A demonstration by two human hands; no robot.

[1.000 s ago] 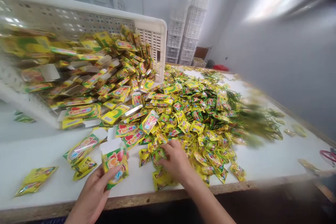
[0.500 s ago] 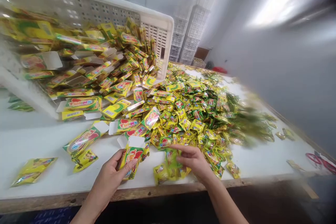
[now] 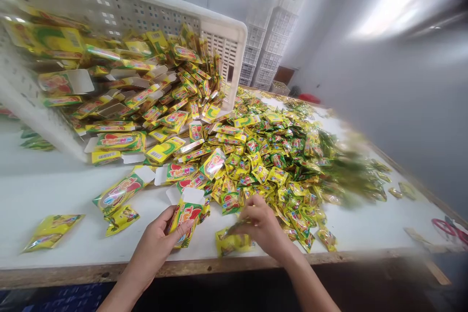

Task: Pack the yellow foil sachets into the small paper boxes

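My left hand (image 3: 157,243) holds a small yellow-green carton (image 3: 185,217) with red lettering, its white top flaps open. Just to the right, my right hand (image 3: 261,226) grips a few yellow sachets (image 3: 232,241) above the table's front edge. A big heap of the same sachets (image 3: 278,165) spreads over the white table (image 3: 58,190) beyond my right hand. A white perforated crate (image 3: 219,34) lies tipped at the back left, with flat open cartons (image 3: 139,102) spilling out of it.
Loose sachets (image 3: 51,229) and a carton (image 3: 119,192) lie at the front left. The table's worn wooden edge (image 3: 204,268) runs along the front. Stacked white crates (image 3: 266,44) stand by the far wall. A red object (image 3: 448,226) sits at the right edge.
My right hand gathered sachets from the heap and drew them toward the front edge. My left hand brought the carton closer to it, with its flaps turned upward.
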